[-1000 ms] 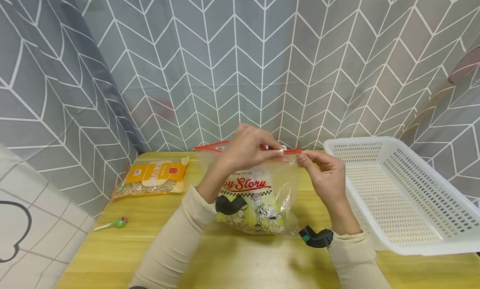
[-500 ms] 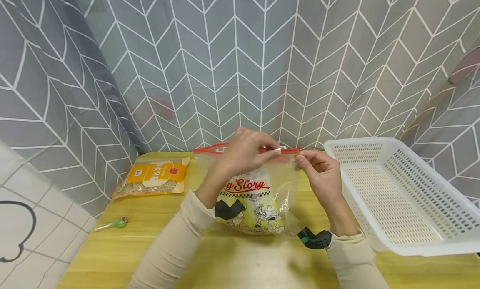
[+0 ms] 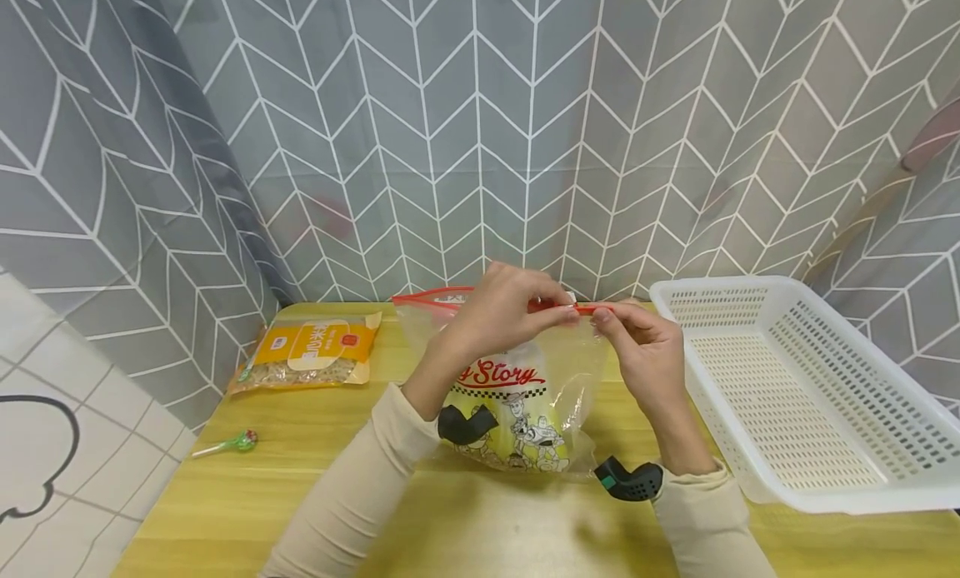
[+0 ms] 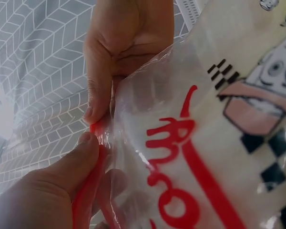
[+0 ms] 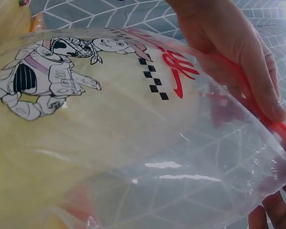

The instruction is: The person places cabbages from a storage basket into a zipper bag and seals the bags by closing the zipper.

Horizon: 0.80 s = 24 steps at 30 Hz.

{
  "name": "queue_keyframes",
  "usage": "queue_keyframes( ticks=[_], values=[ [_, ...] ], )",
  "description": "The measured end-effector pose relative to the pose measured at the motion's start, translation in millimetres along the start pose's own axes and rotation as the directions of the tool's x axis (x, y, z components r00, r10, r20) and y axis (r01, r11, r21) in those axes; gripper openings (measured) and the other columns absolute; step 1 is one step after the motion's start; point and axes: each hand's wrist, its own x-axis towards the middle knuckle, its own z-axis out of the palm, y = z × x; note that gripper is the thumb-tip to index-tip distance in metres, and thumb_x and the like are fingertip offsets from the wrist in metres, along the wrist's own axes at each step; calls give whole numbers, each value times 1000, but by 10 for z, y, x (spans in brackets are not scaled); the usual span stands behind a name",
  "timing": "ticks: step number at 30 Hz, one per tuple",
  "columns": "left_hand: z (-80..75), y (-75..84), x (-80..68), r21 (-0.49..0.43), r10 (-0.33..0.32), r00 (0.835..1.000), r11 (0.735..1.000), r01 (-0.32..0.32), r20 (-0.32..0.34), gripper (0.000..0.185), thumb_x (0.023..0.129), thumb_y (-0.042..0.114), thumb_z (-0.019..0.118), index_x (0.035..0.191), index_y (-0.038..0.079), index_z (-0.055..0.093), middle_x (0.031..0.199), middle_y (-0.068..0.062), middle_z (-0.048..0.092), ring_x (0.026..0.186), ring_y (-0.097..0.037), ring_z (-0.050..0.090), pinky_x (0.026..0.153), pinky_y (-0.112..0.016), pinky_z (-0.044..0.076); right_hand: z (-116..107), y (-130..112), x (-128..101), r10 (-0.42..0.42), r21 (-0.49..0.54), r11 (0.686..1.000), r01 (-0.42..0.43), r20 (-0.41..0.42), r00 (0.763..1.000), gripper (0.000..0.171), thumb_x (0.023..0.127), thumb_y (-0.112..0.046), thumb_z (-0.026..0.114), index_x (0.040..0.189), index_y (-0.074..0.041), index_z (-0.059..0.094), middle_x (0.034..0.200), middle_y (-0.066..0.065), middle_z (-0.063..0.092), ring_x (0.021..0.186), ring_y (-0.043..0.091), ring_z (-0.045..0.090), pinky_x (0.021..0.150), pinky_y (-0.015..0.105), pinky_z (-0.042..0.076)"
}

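Observation:
A clear zip bag (image 3: 577, 395) printed with "Story" and cartoon figures stands upright on the table, with something pale yellow inside. Its red zip strip (image 3: 420, 298) runs along the top; the left stretch gapes apart. My left hand (image 3: 506, 307) pinches the strip right of its middle between thumb and fingers. Close beside it, my right hand (image 3: 645, 345) pinches the strip's right end. In the left wrist view, the left thumb (image 4: 81, 157) presses on the red strip just below the other hand's thumb. The bag hides part of the right hand's fingers in the right wrist view.
An orange packet of grain-like food (image 3: 307, 353) lies at the table's back left. Nearer is a green-wrapped lollipop (image 3: 238, 442). To the right, a white perforated basket (image 3: 757, 470) stands beside my right arm. A patterned curtain (image 3: 480, 128) hangs behind the wooden table (image 3: 517, 528).
My left hand has shifted slightly right along the red strip, closer to the right hand. The right hand's fingers have moved onto the strip's end, which now bends there.

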Motion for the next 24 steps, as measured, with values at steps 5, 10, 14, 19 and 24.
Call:
queue_keyframes(
  ticks=[5, 10, 14, 19, 24],
  values=[
    [15, -7, -1, 14, 33, 999, 999, -33, -37, 14, 93, 30, 74, 96, 19, 83, 87, 8, 78, 63, -1, 59, 70, -24, 40, -8, 0, 9, -42, -7, 999, 42, -3, 999, 10, 93, 7, 65, 94, 12, 74, 78, -5, 71, 74, 7, 64, 70, 16, 53],
    [28, -30, -11, 23, 34, 998, 999, -33, -52, 15, 93, 30, 74, 98, 19, 83, 90, 7, 80, 64, -1, 61, 73, -25, 41, -14, -4, 14, -27, -50, 998, 27, -7, 1000, 10, 94, 6, 65, 95, 11, 74, 78, -6, 72, 72, 7, 63, 68, 17, 52],
    [26, -51, -20, 6, 19, 998, 1000, -18, -55, 15, 93, 30, 75, 98, 19, 83, 92, 7, 80, 64, -1, 61, 73, -24, 41, -15, 0, 20, -28, -49, 998, 27, -12, 1000, 9, 93, 7, 66, 94, 11, 74, 77, -6, 71, 72, 7, 62, 68, 17, 52],
    [28, -82, -25, -30, 17, 998, 999, -19, -61, 13, 93, 28, 75, 96, 19, 83, 93, 5, 80, 70, -1, 66, 67, -21, 43, -15, 12, 30, -38, -28, 999, 37, -20, 999, 9, 92, 9, 66, 92, 11, 74, 75, -7, 70, 71, 5, 61, 67, 15, 50],
    [25, -99, -42, -27, -32, 998, 999, 31, -46, 12, 93, 30, 74, 97, 22, 83, 95, 8, 80, 78, -1, 69, 79, -26, 41, -27, 16, 28, -22, -50, 999, 21, -23, 999, 9, 93, 7, 66, 92, 10, 74, 77, -9, 71, 71, 4, 61, 65, 15, 49]
  ],
)
